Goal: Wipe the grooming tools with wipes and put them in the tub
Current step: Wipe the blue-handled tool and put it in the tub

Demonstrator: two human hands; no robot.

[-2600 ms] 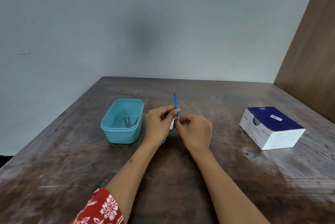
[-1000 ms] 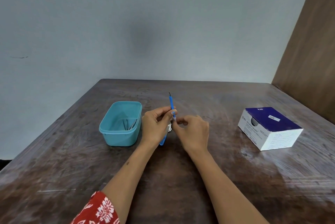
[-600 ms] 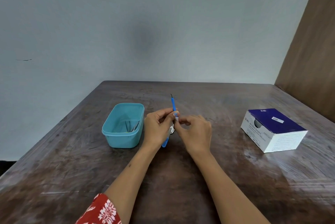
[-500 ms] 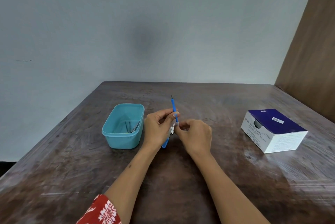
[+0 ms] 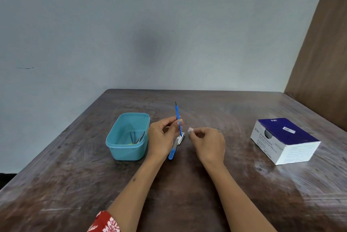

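The brown table [image 5: 187, 194] carries a swab box [image 5: 285, 141] at 3 o'clock and a teal tub [image 5: 127, 149] at 9 o'clock, with metal tools [image 5: 136, 137] inside. The left hand [image 5: 161, 137] pinches an upright blue tool [image 5: 178, 121] in its fingers; the right hand [image 5: 208, 143] pinches a small white wipe [image 5: 190, 129] just beside it. A nail clipper [image 5: 180, 138] and blue file [image 5: 172, 152] lie between the hands.

white-and-blue box [image 5: 285, 142] — "BD", "Alcohol Swabs" on its side, smaller print unreadable
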